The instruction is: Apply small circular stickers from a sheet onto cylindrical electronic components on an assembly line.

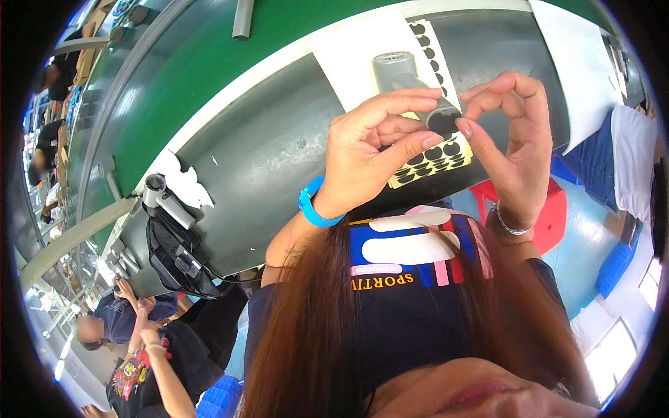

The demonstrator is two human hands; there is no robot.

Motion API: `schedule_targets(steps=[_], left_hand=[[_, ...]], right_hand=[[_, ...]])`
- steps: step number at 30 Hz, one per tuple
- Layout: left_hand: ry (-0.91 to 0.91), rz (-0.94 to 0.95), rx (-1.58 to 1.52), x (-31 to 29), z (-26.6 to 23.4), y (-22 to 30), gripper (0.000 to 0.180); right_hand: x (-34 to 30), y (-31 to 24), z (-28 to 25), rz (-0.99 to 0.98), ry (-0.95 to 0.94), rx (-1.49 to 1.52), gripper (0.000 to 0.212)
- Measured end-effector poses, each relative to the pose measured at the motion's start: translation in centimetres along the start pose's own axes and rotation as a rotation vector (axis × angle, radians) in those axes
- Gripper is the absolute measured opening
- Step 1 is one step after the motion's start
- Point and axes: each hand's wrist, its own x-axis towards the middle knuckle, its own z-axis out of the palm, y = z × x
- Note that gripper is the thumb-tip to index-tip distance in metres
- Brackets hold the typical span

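A grey hair dryer body (394,67) with a vented round end lies over the sheets in front of me, its handle toward me. My left hand (376,136) is closed around the handle, thumb and fingers near its end. A dark round sticker (442,125) covers the handle's end face. My right hand (514,132) pinches at that sticker's edge with thumb and forefinger, its other fingers curled above. Beneath the hands lies a pale yellow sheet (446,66) with rows of black stickers, partly hidden by the left hand and handle.
White paper (341,63) lies under the sticker sheet on the dark mat (272,146). Another grey dryer body (171,203) sits at the left beside torn white paper (187,182) and a black bag (171,254). A red stool (550,221) stands right. Co-workers sit at lower left.
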Motion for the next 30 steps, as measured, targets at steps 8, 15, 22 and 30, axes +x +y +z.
schedule_targets(steps=[8,15,22,30], left_hand=[[0.004,-0.003,0.008,0.1,0.1,0.1,0.029],[0.013,0.008,-0.014,0.1,0.1,-0.3,0.028],[0.048,-0.015,-0.018,0.4,0.7,0.1,0.023],[0.079,-0.059,0.010,0.6,1.2,0.5,0.021]], right_hand=[[0.0,-0.4,0.1,0.010,0.008,-0.009,0.043],[-0.1,-0.5,0.3,0.038,0.016,-0.034,0.044],[-0.1,-0.9,0.4,0.014,0.059,-0.087,0.042],[-0.3,-1.1,0.2,-0.012,0.041,-0.325,0.042]])
